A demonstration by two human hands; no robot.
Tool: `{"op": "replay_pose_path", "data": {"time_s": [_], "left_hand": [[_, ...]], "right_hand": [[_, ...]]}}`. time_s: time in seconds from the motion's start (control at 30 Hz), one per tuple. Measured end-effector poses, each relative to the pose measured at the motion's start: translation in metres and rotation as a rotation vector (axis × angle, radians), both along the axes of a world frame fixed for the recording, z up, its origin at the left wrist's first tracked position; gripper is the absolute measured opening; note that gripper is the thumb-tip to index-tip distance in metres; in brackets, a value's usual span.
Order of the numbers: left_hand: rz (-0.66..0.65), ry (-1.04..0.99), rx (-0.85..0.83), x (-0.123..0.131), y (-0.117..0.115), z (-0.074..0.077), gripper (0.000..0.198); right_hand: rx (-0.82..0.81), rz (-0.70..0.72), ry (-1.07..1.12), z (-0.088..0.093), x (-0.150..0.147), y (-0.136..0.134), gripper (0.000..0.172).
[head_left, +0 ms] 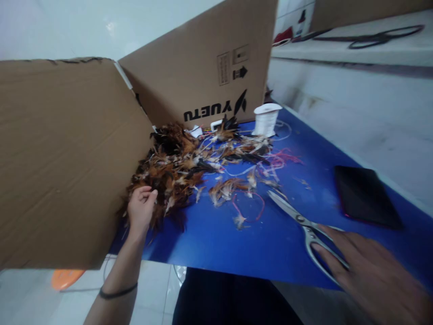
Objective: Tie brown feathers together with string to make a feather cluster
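A heap of brown, black and white feathers (172, 180) lies on the blue tabletop (216, 243). At the heap's near left edge is my left hand (142, 205), its fingers curled towards the thumb; whatever they pinch cannot be told from the feathers behind. My right hand (368, 257) has its fingers through the handles of metal scissors (306, 223), whose tips point at the feathers. Between the two hands are a small feather bunch (226, 190) and a loop of pink string (263, 210) with a feather tuft at its end.
Cardboard panels (67, 162) stand along the left and back (199, 67). A spool of white cord (265, 121) stands at the back right, near pink strands (282, 157). A dark tablet or phone (367, 196) lies at right. Behind runs a white ledge (382, 34) with a cable.
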State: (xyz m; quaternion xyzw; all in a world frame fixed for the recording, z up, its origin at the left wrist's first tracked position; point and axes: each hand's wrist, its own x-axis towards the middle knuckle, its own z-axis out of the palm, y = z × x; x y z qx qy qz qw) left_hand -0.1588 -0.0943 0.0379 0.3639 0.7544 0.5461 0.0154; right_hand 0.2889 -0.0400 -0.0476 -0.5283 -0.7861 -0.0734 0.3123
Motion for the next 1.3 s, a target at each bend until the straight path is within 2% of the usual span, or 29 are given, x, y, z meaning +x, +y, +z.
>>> {"op": "replay_pose_path", "data": {"time_s": [0.07,0.17,0.27,0.37,0.43,0.53,0.67,0.8,0.9,1.0,1.13,1.3], "left_hand": [[-0.046,-0.004,0.04,0.014,0.001,0.005,0.036],[-0.168,-0.001,0.041,0.044,0.005,0.012,0.033],[-0.319,0.001,-0.001,0.08,0.011,0.016,0.03],[-0.48,0.052,-0.031,0.11,0.025,0.013,0.027],[-0.581,0.15,-0.053,0.125,0.039,0.007,0.023],[-0.685,0.404,-0.089,0.142,0.067,-0.008,0.018],[-0.703,0.576,-0.191,0.156,0.098,-0.039,0.031],[-0.692,0.686,-0.306,0.164,0.108,-0.065,0.044],[-0.699,0.756,-0.285,0.166,0.103,-0.074,0.041],[-0.702,0.779,-0.256,0.166,0.098,-0.075,0.041],[-0.726,0.774,-0.269,0.166,0.094,-0.072,0.045],[-0.767,0.787,-0.278,0.17,0.091,-0.068,0.046]], "right_hand": [[-0.008,0.045,-0.091,0.011,-0.004,-0.005,0.04],[-0.03,0.05,-0.104,0.019,-0.006,-0.008,0.037],[-0.058,0.041,-0.05,0.016,-0.005,-0.009,0.035],[-0.108,0.04,0.011,0.01,-0.001,-0.013,0.035],[-0.145,0.036,0.066,0.01,0.002,-0.015,0.034],[-0.223,-0.004,0.179,0.019,0.002,-0.018,0.029],[-0.291,-0.145,0.305,0.045,-0.004,-0.011,0.03],[-0.294,-0.231,0.334,0.069,-0.015,0.016,0.033],[-0.299,-0.263,0.305,0.077,-0.025,0.05,0.033],[-0.295,-0.355,0.228,0.077,-0.035,0.091,0.029],[-0.401,-0.467,0.126,0.073,-0.05,0.136,0.03],[-0.464,-0.545,0.043,0.068,-0.064,0.16,0.032]]}}
